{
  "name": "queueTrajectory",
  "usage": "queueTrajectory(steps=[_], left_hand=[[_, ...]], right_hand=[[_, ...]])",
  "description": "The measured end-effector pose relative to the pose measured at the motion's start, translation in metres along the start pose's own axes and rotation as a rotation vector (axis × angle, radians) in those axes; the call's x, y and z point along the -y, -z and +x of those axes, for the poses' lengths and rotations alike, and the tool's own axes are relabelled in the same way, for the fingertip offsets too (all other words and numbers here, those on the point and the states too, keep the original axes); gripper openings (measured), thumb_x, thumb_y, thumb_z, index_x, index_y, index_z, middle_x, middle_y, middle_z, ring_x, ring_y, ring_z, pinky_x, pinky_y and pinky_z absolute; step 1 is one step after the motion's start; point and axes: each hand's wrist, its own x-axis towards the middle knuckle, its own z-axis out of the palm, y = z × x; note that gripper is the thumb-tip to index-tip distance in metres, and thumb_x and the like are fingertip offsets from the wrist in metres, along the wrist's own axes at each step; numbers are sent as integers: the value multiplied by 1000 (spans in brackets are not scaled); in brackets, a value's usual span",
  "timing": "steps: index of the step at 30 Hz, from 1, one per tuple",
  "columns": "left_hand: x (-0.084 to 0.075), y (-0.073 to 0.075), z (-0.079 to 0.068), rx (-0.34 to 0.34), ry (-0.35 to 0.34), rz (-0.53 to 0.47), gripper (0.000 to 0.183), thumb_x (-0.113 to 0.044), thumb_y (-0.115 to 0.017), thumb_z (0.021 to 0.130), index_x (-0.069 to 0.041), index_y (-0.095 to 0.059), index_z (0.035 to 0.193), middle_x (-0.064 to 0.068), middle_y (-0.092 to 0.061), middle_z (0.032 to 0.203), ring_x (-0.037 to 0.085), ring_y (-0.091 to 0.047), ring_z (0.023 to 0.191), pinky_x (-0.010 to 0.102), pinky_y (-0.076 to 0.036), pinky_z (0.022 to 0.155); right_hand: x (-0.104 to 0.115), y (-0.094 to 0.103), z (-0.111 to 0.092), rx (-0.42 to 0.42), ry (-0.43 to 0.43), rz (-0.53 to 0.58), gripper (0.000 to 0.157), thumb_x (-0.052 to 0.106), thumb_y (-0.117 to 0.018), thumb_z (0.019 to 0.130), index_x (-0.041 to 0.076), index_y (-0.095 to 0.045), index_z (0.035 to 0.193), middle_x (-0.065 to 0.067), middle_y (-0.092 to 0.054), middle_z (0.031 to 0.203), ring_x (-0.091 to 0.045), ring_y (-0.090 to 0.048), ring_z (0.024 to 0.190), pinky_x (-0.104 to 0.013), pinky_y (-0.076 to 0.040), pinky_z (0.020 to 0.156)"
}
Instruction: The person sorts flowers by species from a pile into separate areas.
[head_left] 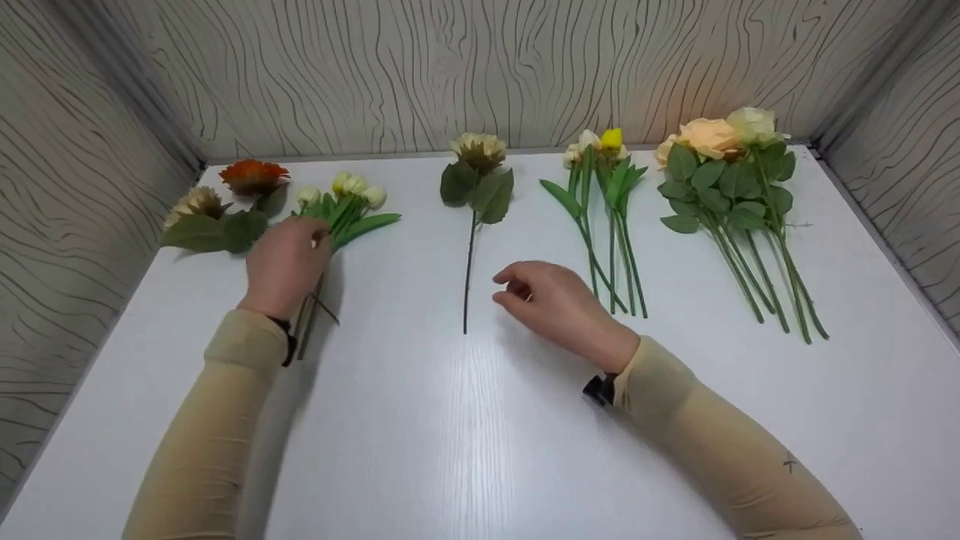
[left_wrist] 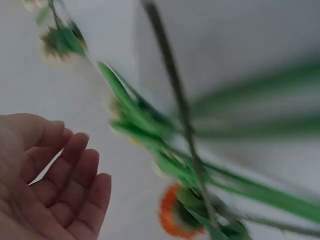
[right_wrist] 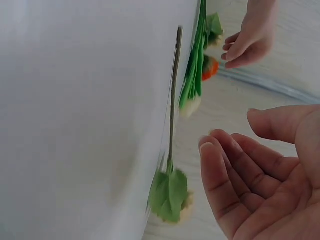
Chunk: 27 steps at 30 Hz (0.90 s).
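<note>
In the head view, the left hand (head_left: 289,259) is over stems (head_left: 304,330), fingers loosely bent and released; tulips (head_left: 351,210) lie at its 1 o'clock, an orange flower (head_left: 255,178) at 11. The right hand (head_left: 555,304), thumb and fingers apart, grasps nothing; 1 lone flower (head_left: 491,191) lies at its 11 o'clock, more tulips (head_left: 617,184) at 1, roses (head_left: 724,184) at 2.

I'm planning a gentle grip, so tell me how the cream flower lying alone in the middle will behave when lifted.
The cream flower will probably be top-heavy: its broad bloom and leaves sit at one end of a thin stem. That stem looks fairly stiff, lying nearly straight. Rolling seems unlikely, since the leaves spread to both sides.
</note>
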Motion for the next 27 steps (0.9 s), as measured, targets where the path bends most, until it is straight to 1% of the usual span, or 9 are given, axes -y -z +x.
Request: queueTrajectory(steps=[2, 7, 9, 11, 15, 18, 22, 24, 27], left_hand=[[15, 8, -1, 48, 52, -12, 26, -9, -57, 101, 2, -72, 118, 21, -70, 111, 38, -65, 100, 57, -52, 83], [37, 15, -3, 127, 167, 3, 24, -16, -54, 101, 2, -71, 101, 18, -68, 94, 34, -61, 83, 51, -50, 70], [44, 16, -4, 139, 233, 37, 27, -21, -56, 101, 1, -68, 91, 15, -64, 83, 31, -57, 74, 46, -46, 63], [50, 19, -6, 155, 299, 64, 32, -26, -57, 101, 1, -67, 88, 12, -62, 77, 29, -55, 70, 43, -44, 59], [58, 23, -7, 221, 416, 56, 40, -34, -57, 102, 1, -67, 85, 10, -59, 75, 28, -53, 71, 40, -43, 59], [63, 26, -6, 271, 478, -40, 39, -35, -56, 101, -2, -63, 82, 7, -56, 71, 25, -53, 69, 39, -43, 61], [73, 27, -5, 305, 559, -277, 33, -31, -57, 100, -2, -60, 83, 1, -54, 64, 18, -53, 61, 35, -47, 61], [78, 26, -5, 314, 613, -397, 31, -29, -58, 100, 0, -62, 91, 0, -56, 66, 16, -55, 62, 33, -50, 62], [83, 25, -4, 321, 687, -505, 31, -30, -58, 101, 0, -62, 102, -1, -59, 71, 13, -57, 66, 30, -53, 65]], right_hand=[[12, -11, 0, 33, 52, -14, 25, 23, -69, 99, 8, -73, 118, 4, -70, 101, -11, -64, 88, -33, -54, 79], [31, -32, -1, 89, 142, -24, 23, 23, -69, 99, 8, -74, 116, 5, -70, 99, -9, -63, 86, -30, -53, 78], [34, -37, -1, 96, 162, -35, 23, 23, -69, 99, 8, -74, 116, 4, -70, 99, -10, -62, 85, -30, -52, 78], [35, -40, -1, 96, 171, -42, 23, 22, -69, 99, 7, -74, 116, 4, -70, 99, -11, -62, 85, -31, -52, 78], [31, -41, 0, 73, 173, -53, 21, 21, -70, 98, 8, -75, 114, 4, -71, 99, -12, -63, 86, -32, -53, 80], [28, -42, 0, 60, 175, -57, 20, 21, -70, 98, 9, -75, 113, 3, -71, 99, -12, -63, 87, -32, -53, 80], [26, -43, 1, 60, 174, -67, 20, 22, -69, 98, 10, -75, 113, 5, -72, 100, -11, -64, 87, -32, -53, 80], [27, -44, 2, 63, 171, -67, 19, 22, -69, 98, 10, -76, 112, 5, -72, 100, -11, -65, 88, -32, -53, 81], [26, -43, 3, 65, 166, -63, 19, 21, -69, 98, 10, -76, 112, 4, -73, 100, -12, -66, 88, -33, -53, 81]])
